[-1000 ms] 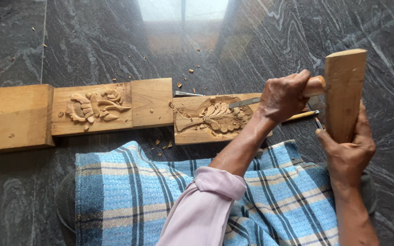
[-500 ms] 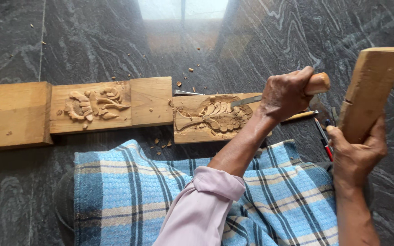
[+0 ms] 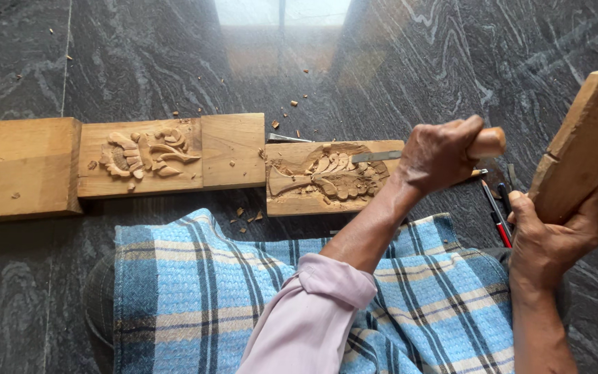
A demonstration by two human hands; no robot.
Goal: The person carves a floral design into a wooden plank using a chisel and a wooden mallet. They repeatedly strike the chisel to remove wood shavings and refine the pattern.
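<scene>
My left hand (image 3: 441, 156) grips a chisel with a wooden handle (image 3: 487, 142). Its steel blade (image 3: 376, 156) lies flat across a small wooden block (image 3: 327, 179) carved with a leaf and flower relief. My right hand (image 3: 555, 235) holds a thick wooden mallet (image 3: 585, 142), tilted and raised to the right, apart from the chisel handle. The carved block butts against a longer wooden plank (image 3: 115, 163) with a second carved motif (image 3: 145, 154).
A blue checked cloth (image 3: 195, 291) covers my lap below the block. Red and black pencils or tools (image 3: 498, 215) lie on the dark marble floor (image 3: 140, 55) between my hands. Wood chips (image 3: 247, 216) are scattered around the block.
The mallet has swung away from the chisel handle to the right and now tilts outward. My left hand and the chisel stay on the carved block.
</scene>
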